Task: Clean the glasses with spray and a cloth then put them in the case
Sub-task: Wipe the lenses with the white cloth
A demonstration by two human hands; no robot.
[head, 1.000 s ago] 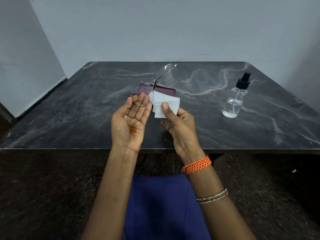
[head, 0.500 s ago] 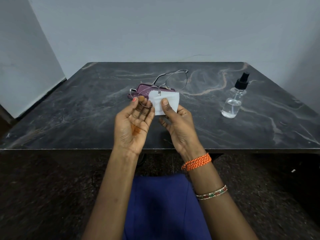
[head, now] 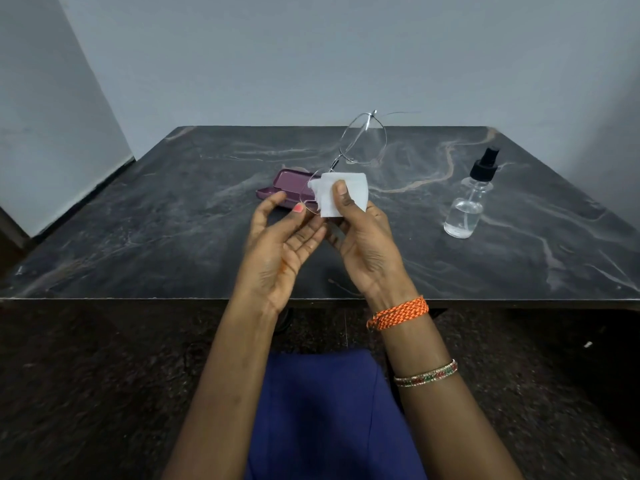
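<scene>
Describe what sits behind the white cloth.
The white cloth in the right hand wraps one lens of the glasses, hiding it; the open purple case shows beyond, partly covered.

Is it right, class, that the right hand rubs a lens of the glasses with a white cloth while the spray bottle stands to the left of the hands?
Not quite. The head view shows the spray bottle standing to the right of the hands. The rest holds: the right hand presses the white cloth on a lens of the glasses.

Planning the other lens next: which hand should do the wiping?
Right hand, likely: it already pinches the cloth over one lens of the glasses. The left hand only steadies the frame.
</scene>
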